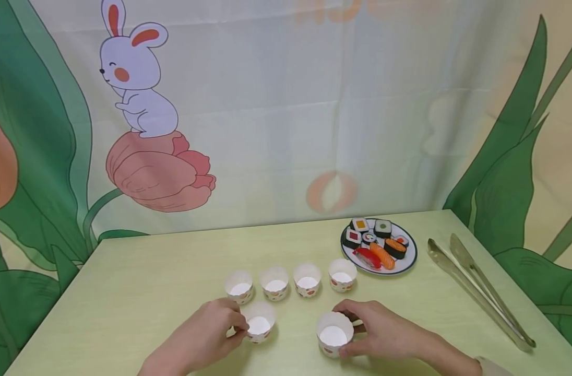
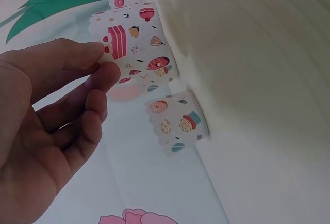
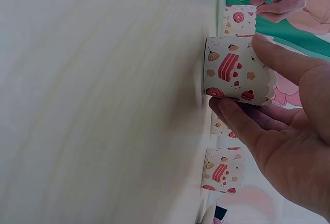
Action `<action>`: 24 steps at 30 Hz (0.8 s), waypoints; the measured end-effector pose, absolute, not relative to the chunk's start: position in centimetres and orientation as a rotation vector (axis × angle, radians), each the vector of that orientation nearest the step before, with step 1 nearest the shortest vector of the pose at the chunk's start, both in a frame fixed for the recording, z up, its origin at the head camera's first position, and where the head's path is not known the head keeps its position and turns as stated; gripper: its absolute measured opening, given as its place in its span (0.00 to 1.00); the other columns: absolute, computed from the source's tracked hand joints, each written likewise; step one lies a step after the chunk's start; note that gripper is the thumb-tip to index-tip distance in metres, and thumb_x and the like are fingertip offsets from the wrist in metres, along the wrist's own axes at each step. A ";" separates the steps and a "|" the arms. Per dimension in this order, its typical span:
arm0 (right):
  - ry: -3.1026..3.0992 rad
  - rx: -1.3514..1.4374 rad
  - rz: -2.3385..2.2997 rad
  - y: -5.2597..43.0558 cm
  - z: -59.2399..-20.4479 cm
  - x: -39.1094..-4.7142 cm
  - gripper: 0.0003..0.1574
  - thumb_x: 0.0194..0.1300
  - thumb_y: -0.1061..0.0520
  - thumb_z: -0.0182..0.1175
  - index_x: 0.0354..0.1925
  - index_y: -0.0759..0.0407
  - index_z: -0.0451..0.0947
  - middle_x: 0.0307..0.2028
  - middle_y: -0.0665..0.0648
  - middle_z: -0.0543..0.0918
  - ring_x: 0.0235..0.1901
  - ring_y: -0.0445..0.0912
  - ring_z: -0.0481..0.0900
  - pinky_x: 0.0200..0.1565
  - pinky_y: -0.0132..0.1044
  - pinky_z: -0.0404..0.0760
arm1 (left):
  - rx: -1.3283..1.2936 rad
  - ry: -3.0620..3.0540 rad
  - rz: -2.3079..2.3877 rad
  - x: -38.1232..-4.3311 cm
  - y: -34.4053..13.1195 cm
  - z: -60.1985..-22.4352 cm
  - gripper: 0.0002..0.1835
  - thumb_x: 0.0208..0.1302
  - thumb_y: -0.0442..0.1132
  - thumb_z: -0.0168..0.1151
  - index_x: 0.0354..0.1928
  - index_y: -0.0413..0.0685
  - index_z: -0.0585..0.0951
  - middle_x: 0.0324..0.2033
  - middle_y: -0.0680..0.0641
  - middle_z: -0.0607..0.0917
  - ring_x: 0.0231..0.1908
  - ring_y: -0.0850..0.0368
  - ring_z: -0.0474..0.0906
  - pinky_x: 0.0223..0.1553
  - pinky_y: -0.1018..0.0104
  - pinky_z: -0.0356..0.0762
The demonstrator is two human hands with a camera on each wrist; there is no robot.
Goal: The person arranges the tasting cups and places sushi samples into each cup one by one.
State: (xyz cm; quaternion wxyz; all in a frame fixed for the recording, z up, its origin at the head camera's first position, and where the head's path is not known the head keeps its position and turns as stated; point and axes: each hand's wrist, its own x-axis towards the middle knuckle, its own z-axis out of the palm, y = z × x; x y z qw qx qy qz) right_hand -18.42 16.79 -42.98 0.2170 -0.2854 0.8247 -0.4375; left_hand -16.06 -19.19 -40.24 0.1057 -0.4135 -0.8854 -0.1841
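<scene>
My left hand pinches the left rim of a white paper baking cup in the front row. In the left wrist view, thumb and fingertips meet at the scalloped edge of this printed cup. To the right, my right hand grips a second baking cup, thumb on the near side and fingers round the far side. Its cake-print wall shows between thumb and fingers in the right wrist view, base close over the tabletop. Both cups are upright, with bare white insides.
Behind the hands, several more baking cups stand in a row. A round plate of sushi pieces sits at the back right. Long metal tongs lie along the table's right side. A printed curtain hangs behind the table.
</scene>
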 end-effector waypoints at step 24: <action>2.293 -0.806 -1.212 16.8 -43.0 -18.4 0.34 0.59 0.53 0.78 0.59 0.55 0.75 0.53 0.50 0.82 0.54 0.49 0.79 0.55 0.37 0.80 | -1.209 -2.720 -0.573 -16.6 -22.3 -40.3 0.11 0.55 0.25 0.73 0.26 0.50 0.86 0.24 0.64 0.77 0.26 0.69 0.71 0.29 0.73 0.73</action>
